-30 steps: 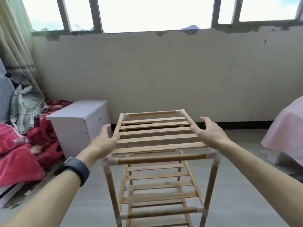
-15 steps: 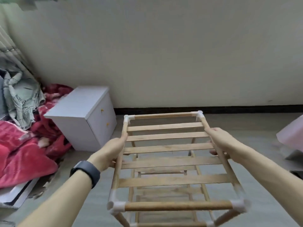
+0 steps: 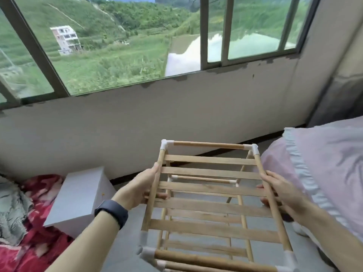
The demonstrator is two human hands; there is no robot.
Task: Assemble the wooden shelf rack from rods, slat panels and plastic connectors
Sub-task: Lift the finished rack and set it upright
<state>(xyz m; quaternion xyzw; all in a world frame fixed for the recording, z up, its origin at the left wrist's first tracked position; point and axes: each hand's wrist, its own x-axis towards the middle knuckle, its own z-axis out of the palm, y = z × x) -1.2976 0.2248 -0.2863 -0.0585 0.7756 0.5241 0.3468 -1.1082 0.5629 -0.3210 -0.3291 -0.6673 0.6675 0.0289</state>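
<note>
Past the white box cabinet (image 3: pixel 78 195), the left hand (image 3: pixel 141 190), open a second ago, now curls its fingers (image 3: pixel 159 195) round the left rod of the pale wooden slatted shelf rack (image 3: pixel 212 207). The right hand (image 3: pixel 279 191) grips the right rod. The rack is raised beside the pink-covered bed (image 3: pixel 324 163), so assembly looks finished.

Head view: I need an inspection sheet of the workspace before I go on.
Surface: grey floor; no table seen.
Job's things: wooden shelf rack, slat tiers joined, white plastic connectors at the corners; no loose parts seen.
Clutter: red blanket and white cabinet at left; pink bedding at right.
Hands: left hand and right hand each grip a top side rod, fingers curled round it.
Cables: nothing seen.
Surroundings: wall and window ahead.
</note>
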